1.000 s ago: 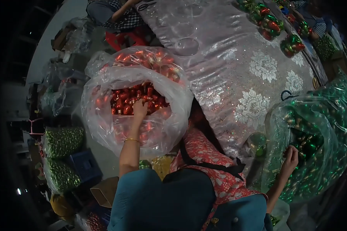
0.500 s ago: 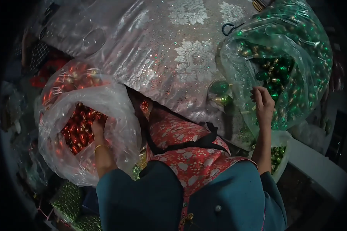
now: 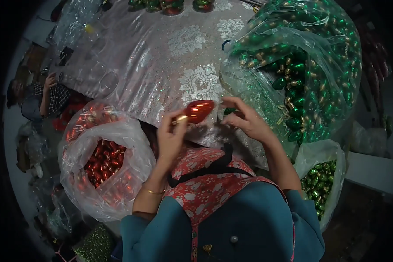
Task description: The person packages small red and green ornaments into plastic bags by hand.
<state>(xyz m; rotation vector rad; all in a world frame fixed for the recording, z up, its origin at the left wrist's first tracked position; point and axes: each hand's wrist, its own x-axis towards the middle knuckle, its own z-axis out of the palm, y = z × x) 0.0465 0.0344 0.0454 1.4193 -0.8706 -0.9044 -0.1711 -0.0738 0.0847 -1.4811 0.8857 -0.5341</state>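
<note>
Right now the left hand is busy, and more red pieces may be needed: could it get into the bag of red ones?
Probably yes: the red bag gapes open beside the left hand, nothing between them.

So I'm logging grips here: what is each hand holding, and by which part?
The left hand pinches the red ornament by its gold cap end. The right hand holds a green ornament, mostly hidden by its fingers.

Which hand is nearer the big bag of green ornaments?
Right. The right hand sits at the edge of the bag of green ornaments, pinching a small green piece. The left hand is farther left, holding a red ornament.
</note>
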